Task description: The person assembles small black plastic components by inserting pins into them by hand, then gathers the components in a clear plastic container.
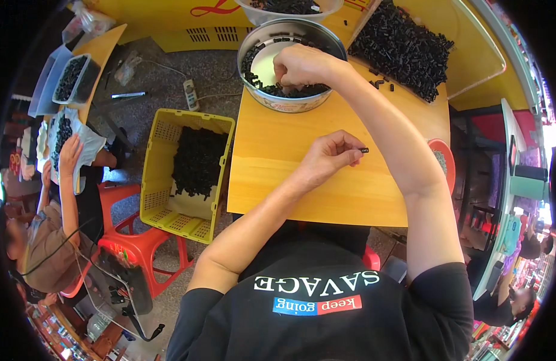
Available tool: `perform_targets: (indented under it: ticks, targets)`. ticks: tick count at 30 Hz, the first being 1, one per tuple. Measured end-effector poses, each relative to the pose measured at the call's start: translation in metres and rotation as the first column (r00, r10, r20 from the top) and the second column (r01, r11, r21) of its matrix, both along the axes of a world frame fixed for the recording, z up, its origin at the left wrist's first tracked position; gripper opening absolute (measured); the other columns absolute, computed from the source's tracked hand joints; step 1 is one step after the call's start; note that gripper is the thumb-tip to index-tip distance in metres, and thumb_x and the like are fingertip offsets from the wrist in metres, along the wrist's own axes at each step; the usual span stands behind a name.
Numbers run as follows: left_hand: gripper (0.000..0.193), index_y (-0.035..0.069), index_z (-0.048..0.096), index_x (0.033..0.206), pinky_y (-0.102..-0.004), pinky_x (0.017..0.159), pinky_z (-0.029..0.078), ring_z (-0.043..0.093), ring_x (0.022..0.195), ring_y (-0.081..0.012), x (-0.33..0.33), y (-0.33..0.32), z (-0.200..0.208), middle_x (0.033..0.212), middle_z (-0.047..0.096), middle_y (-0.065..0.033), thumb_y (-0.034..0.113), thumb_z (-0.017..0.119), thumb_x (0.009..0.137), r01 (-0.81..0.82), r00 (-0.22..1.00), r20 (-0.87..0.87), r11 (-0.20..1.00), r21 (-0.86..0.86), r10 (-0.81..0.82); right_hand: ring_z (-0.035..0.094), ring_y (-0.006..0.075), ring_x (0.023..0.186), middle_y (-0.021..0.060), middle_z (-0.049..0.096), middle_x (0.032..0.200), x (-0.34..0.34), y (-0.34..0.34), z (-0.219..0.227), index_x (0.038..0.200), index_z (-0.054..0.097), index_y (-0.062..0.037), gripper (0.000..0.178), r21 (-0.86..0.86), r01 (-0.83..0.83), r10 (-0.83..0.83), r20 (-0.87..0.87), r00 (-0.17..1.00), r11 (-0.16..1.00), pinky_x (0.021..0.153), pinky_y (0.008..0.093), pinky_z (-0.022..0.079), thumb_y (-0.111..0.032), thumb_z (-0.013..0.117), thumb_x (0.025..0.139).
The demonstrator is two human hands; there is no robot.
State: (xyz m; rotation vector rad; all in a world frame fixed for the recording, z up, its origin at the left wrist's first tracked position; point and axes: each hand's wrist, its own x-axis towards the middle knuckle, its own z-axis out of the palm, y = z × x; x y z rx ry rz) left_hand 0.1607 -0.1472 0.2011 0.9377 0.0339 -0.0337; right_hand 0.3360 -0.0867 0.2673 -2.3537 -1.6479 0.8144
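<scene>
A small black cylindrical piece (365, 150) is pinched between the thumb and fingertips of my left hand (327, 159), just above the yellow wooden table (278, 174). My right hand (303, 65) reaches down into a round metal tin (293, 107) at the table's far left corner. Its fingers are curled inward, and I cannot make out what is between them. Similar black pieces (252, 67) line the inner wall of the tin, around its pale bottom.
Right of the tin lies a tray heaped with black pieces (404, 51), with a few loose ones (380, 84) beside it. A yellow crate (147, 180) of dark parts stands left of the table. A red bowl (449, 165) touches the right side. Another person's hand (70, 155) works far left.
</scene>
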Motion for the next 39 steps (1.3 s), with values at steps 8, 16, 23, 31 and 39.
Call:
perform_targets:
  ticks: [8, 16, 23, 31, 39]
  targets:
    - [0.018, -0.002, 0.064, 0.106, -0.0258, 0.076, 0.051, 0.063, 0.081, -0.0119, -0.003, 0.004, 0.0, 0.089, 0.066, -0.0057, 0.006, 0.066, 0.09, -0.097, 0.994, -0.066, 0.992, -0.083, 0.092, 0.062, 0.0119, 0.072, 0.0074, 0.069, 0.079, -0.003, -0.054, 0.042, 0.102, 0.07, -0.0014, 0.023, 0.53, 0.205, -0.211, -0.049, 0.976, 0.823, 0.067, 0.0264, 0.05, -0.013, 0.062, 0.085]
    - [0.017, 0.001, 0.064, 0.105, -0.0297, 0.079, 0.052, 0.064, 0.084, -0.0156, -0.001, 0.008, 0.001, 0.095, 0.068, -0.0075, 0.006, 0.067, 0.09, -0.105, 0.993, -0.073, 0.978, -0.179, 0.093, 0.061, 0.0054, 0.081, 0.0032, 0.069, 0.091, -0.069, -0.203, 0.03, 0.106, 0.067, 0.0044, 0.022, 0.356, 0.725, -0.359, -0.689, 0.63, 0.589, 0.073, 0.021, 0.05, -0.011, 0.068, 0.09]
    - [0.017, 0.001, 0.064, 0.104, -0.0267, 0.077, 0.053, 0.065, 0.08, -0.0136, 0.0, 0.006, 0.001, 0.09, 0.068, -0.0062, 0.008, 0.068, 0.089, -0.107, 0.993, -0.059, 0.991, -0.086, 0.102, 0.059, 0.0085, 0.079, 0.004, 0.067, 0.093, -0.094, -0.224, -0.003, 0.105, 0.067, 0.0032, 0.021, 0.244, 0.856, -0.341, -0.84, 0.422, 0.456, 0.073, 0.0216, 0.048, -0.011, 0.069, 0.089]
    - [0.015, 0.001, 0.066, 0.102, -0.0258, 0.077, 0.052, 0.064, 0.08, -0.0116, -0.001, 0.001, 0.001, 0.088, 0.068, -0.0048, 0.007, 0.069, 0.089, -0.13, 0.991, -0.039, 0.991, 0.023, 0.13, 0.059, 0.0079, 0.078, 0.0038, 0.066, 0.092, -0.099, -0.224, -0.008, 0.103, 0.065, 0.0034, 0.022, 0.224, 0.874, -0.355, -0.849, 0.392, 0.431, 0.071, 0.0219, 0.048, -0.013, 0.069, 0.089]
    - [0.016, 0.001, 0.066, 0.104, -0.0258, 0.078, 0.051, 0.064, 0.081, -0.0115, -0.002, 0.0, 0.004, 0.089, 0.068, -0.005, 0.007, 0.068, 0.089, -0.119, 0.991, -0.053, 0.992, 0.046, 0.122, 0.06, 0.0074, 0.077, 0.0037, 0.066, 0.089, -0.098, -0.226, -0.01, 0.1, 0.066, 0.004, 0.015, 0.283, 0.854, -0.465, -0.741, 0.484, 0.437, 0.07, 0.0205, 0.049, -0.008, 0.068, 0.09]
